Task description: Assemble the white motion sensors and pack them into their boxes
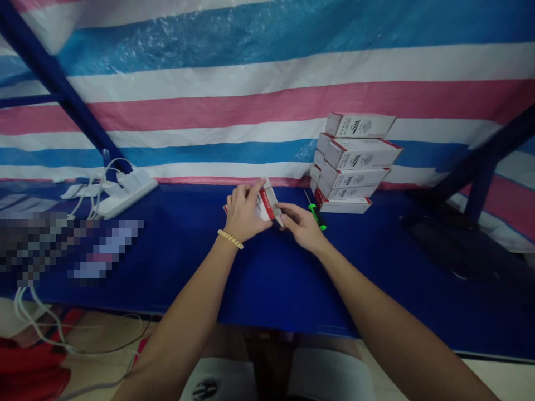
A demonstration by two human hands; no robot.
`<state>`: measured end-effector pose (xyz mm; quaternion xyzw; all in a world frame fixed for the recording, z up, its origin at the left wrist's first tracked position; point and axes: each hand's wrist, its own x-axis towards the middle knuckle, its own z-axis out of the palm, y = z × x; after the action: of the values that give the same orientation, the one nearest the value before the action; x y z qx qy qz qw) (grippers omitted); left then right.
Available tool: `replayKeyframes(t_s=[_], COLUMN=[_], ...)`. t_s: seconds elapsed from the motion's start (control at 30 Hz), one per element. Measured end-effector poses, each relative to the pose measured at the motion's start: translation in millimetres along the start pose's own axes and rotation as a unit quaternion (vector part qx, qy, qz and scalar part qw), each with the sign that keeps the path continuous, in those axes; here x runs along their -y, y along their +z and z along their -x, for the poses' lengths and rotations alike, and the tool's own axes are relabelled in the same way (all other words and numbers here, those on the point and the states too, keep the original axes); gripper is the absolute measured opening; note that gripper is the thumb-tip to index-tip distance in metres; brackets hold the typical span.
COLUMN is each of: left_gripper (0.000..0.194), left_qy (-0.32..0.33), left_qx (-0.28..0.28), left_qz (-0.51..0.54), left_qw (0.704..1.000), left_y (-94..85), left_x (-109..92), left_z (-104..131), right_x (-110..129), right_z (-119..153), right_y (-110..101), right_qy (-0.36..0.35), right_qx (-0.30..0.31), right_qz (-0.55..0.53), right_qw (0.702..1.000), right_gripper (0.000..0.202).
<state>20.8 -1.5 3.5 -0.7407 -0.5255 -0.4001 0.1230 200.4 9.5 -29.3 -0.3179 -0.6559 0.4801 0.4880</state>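
Over the middle of the blue table, a small white and red cardboard box (266, 204) is held between both hands. My left hand (246, 209) wraps round the box's body from the left; a yellow braided band circles that wrist. With thumb and fingers, my right hand (301, 224) pinches the box's right end, where a white flap sticks out. Another flap stands up at the top of that end. The box's contents are hidden. Just right of my right hand lies a screwdriver (316, 216) with a green and black handle.
Several similar boxes (363, 155) stand stacked behind the screwdriver, against a striped tarp (209, 114). A white power strip (125, 192) with plugs and cables is at the back left. A dark object (443, 245) lies on the right of the blue table (276, 289). Blue frame bars slant at both sides.
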Motion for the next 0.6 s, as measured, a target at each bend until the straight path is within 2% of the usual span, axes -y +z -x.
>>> replayKeyframes(t_s=[0.1,0.17,0.4,0.53,0.6], left_gripper=[0.091,0.088,0.087,0.099,0.103], left_qy=[-0.023,-0.016,0.077,0.09,0.091], left_qx=[-0.02,-0.025,0.072,0.098,0.093], left_qz=[0.022,0.044,0.079,0.079,0.07], left_qw=[0.999,0.999,0.991,0.988,0.989], left_y=[0.3,-0.3,-9.1,-10.9,-9.0], left_x=[3.1,6.0,10.8,13.3,14.2], left_z=[0.4,0.7,1.0,2.0,2.2], right_x=[-1.9,-4.4,-8.1,-1.0,1.7], right_z=[-0.1,0.2,3.1,3.2,3.2], right_y=[-1.6,-1.9,-2.8,-4.0,-3.9], right_qy=[-0.017,-0.024,-0.056,-0.107,-0.117], right_qx=[0.008,0.008,-0.038,-0.043,-0.038], right_qz=[0.023,0.039,0.174,0.225,0.237], right_qw=[1.0,0.999,0.982,0.967,0.964], right_gripper=[0.041,0.042,0.049,0.042,0.041])
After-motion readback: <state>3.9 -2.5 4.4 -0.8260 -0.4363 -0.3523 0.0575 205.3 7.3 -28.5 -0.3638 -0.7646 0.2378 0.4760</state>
